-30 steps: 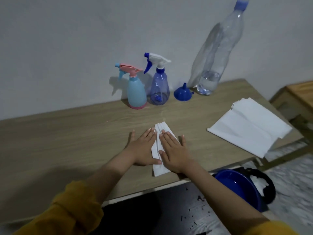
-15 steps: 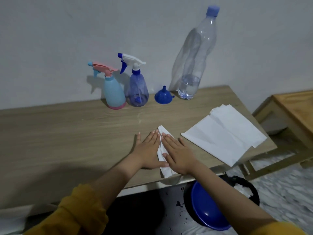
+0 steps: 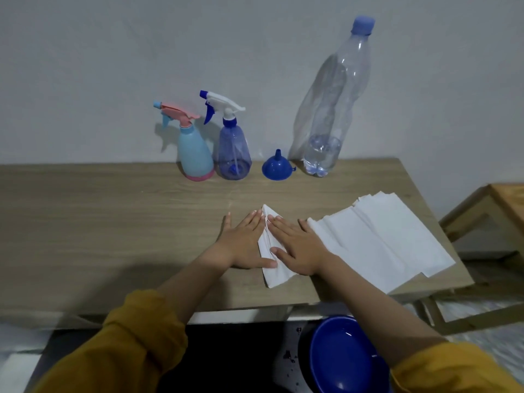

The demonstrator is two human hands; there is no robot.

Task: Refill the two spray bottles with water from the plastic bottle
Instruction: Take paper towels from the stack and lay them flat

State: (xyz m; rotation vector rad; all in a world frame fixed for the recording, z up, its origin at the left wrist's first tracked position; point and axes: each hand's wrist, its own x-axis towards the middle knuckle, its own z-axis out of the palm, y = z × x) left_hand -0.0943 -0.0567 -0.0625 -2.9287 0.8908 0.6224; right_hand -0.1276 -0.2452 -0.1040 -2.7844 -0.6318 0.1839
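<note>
Plastic bottle [image 3: 334, 103], capped, nearly empty and thin-walled, stands at the table's [image 3: 113, 211] back beside the funnel [image 3: 276, 167]; grip its lower body gently, since your left hand [image 3: 241, 245] and right hand [image 3: 297, 248] lie flat on folded tissue [image 3: 273, 275].

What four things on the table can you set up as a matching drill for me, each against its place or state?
Things:
1. funnel
2. plastic bottle
3. pink-topped sprayer
4. folded tissue

Places or states:
A. pressed flat under both hands
B. leftmost of the row by the wall
C. capped, a little water at the bottom
D. wide mouth down, between the blue sprayer and the plastic bottle

Pairs: 1-D, 2-C, 3-B, 4-A
</note>
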